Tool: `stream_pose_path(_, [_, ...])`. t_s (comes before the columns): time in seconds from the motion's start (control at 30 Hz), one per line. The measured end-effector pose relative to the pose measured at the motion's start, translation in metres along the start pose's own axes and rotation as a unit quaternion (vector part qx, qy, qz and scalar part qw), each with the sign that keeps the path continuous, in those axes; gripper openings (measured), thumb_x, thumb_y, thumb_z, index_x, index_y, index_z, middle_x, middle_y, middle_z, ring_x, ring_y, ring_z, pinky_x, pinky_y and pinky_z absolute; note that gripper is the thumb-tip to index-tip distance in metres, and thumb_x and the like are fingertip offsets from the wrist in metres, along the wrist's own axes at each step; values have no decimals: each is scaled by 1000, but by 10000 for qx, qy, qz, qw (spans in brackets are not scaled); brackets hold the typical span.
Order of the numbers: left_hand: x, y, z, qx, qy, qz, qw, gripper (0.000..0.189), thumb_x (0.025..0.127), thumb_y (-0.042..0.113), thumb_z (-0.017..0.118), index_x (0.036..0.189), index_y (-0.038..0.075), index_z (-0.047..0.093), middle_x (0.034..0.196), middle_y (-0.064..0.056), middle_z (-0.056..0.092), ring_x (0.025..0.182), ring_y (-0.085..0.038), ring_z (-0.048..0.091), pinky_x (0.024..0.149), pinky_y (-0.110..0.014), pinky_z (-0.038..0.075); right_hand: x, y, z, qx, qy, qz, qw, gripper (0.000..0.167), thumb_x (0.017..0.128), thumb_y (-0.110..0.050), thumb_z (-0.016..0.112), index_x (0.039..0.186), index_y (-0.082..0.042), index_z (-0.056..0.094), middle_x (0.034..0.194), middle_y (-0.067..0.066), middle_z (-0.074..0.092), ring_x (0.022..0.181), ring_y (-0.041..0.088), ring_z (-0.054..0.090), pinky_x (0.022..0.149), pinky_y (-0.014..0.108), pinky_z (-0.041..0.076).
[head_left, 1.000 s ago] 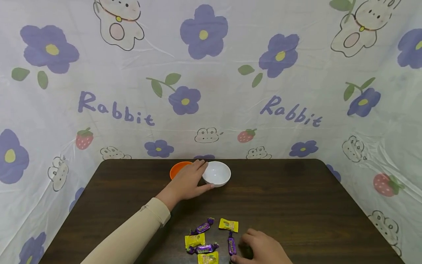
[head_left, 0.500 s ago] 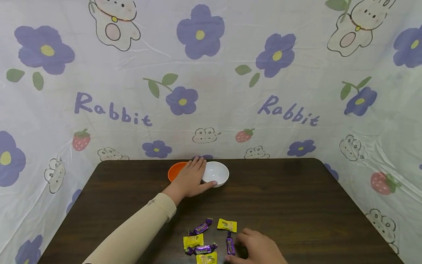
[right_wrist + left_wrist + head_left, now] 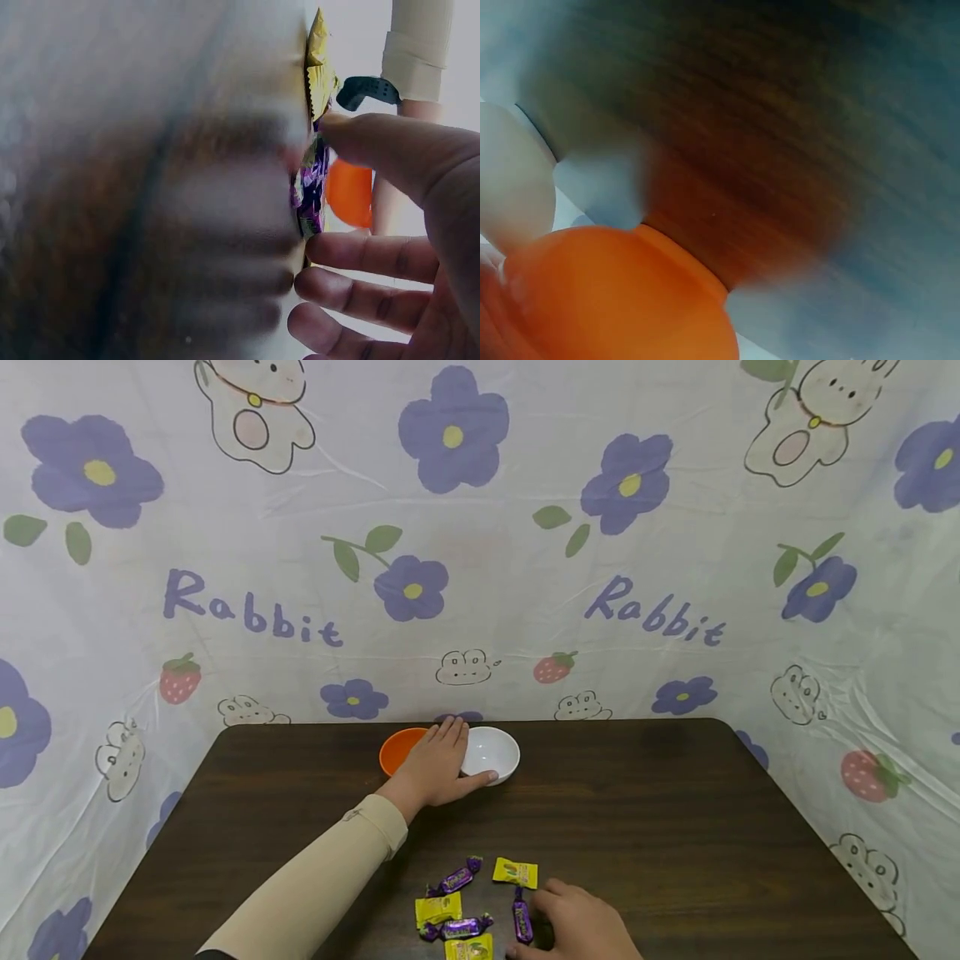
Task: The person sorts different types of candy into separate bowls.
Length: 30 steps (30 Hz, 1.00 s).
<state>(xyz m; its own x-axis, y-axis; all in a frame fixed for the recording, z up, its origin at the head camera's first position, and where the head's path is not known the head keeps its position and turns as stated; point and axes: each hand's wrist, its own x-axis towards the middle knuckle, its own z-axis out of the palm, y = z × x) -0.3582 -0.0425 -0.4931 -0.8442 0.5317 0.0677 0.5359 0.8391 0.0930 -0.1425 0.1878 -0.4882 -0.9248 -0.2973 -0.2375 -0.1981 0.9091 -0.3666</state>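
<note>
Bowls [image 3: 495, 750] behind candies [image 3: 463, 928] on table [image 3: 675, 827]

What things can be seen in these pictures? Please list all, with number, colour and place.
Round orange bowl: 1, orange, far table edge
Round white bowl: 1, white, right of the orange one
Twist-wrapped purple candies: 3, purple, nearer the person
Flat yellow packets: 3, yellow, among the candies
Wood-grain brown table: 1, dark brown, underneath
Printed white cloth: at least 1, white with purple flowers, behind
Curved dark object: 1, dark, near the cuff, right wrist view; identity unclear
Beige sleeve: 1, beige, left arm
Left grip: 1, bare hand, at both bowls
Right grip: 1, bare hand, by the rightmost candy
</note>
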Motion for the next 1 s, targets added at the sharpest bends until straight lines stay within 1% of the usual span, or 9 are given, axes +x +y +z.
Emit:
stream_pose_path(0.2, [2, -2, 3, 17, -29, -28, 10000, 110, 96, 84, 38, 167, 0, 27, 175, -19, 26, 165, -35, 23, 135, -51, 19, -2, 1, 3, 204, 214, -162, 9994, 33, 84, -51, 84, 91, -21, 72, 84, -10, 55, 69, 8, 47, 58, 31, 42])
stream_pose_path(0.3, [4, -3, 6, 10, -78, -34, 10000, 112, 96, 85, 37, 168, 0, 25, 176, -18, 24, 165, -34, 22, 135, -50, 18, -3, 2, 3, 321, 289, -243, 9988, 22, 85, -39, 85, 88, -23, 70, 82, -11, 52, 68, 7, 45, 57, 30, 40])
stream_pose_path(0.37, [4, -3, 6, 11, -79, -33, 10000, 112, 96, 85, 37, 168, 0, 25, 176, -18, 23, 165, -34, 21, 135, -49, 17, -4, 3, 3, 337, 347, -312, 9983, 19, 84, -33, 84, 87, -23, 70, 81, -11, 51, 67, 7, 44, 57, 29, 39])
stream_pose_path(0.47, [2, -2, 5, 25, -54, -18, 10000, 111, 96, 85, 37, 167, 0, 26, 176, -18, 24, 165, -35, 21, 135, -50, 17, -4, 3, 3, 335, 384, -379, 9980, 17, 85, -30, 84, 86, -22, 70, 79, -12, 50, 66, 6, 44, 56, 28, 39])
stream_pose_path(0.57, [0, -1, 2, 66, -10, -7, 10000, 110, 97, 84, 36, 167, 0, 26, 175, -19, 26, 165, -35, 23, 135, -50, 18, -3, 1, 2, 320, 380, -391, 9980, 18, 86, -34, 84, 87, -21, 71, 80, -12, 52, 67, 5, 45, 57, 28, 40])
stream_pose_path(0.7, [-1, -1, 0, 134, -33, -2, 9999, 111, 97, 85, 33, 167, -1, 26, 175, -20, 25, 165, -34, 22, 135, -49, 18, -1, -1, 2, 283, 452, -490, 9974, 21, 88, -37, 84, 88, -20, 73, 80, -12, 54, 67, 4, 45, 57, 27, 40])
stream_pose_path(0.77, [-1, -1, 1, 163, -21, -2, 9999, 112, 97, 86, 32, 167, -1, 26, 175, -20, 25, 165, -34, 22, 135, -48, 19, 0, 0, 3, 289, 510, -619, 9964, 19, 89, -35, 84, 89, -19, 73, 80, -12, 55, 67, 2, 45, 57, 26, 41])
stream_pose_path(0.9, [0, -1, 4, 206, -6, 14, 9998, 112, 97, 87, 29, 166, -1, 27, 175, -20, 25, 165, -33, 22, 136, -47, 18, 2, 0, 2, 351, 431, -792, 9953, 13, 91, -27, 83, 90, -18, 74, 80, -12, 56, 67, 0, 47, 57, 25, 44])
stream_pose_path(1.0, [-1, 0, 4, 193, -13, 31, 9998, 112, 97, 87, 29, 166, -1, 28, 175, -20, 25, 165, -34, 22, 136, -47, 17, 3, 0, 1, 350, 395, -845, 9950, 11, 90, -24, 83, 90, -18, 74, 80, -13, 56, 67, -1, 48, 57, 25, 44])
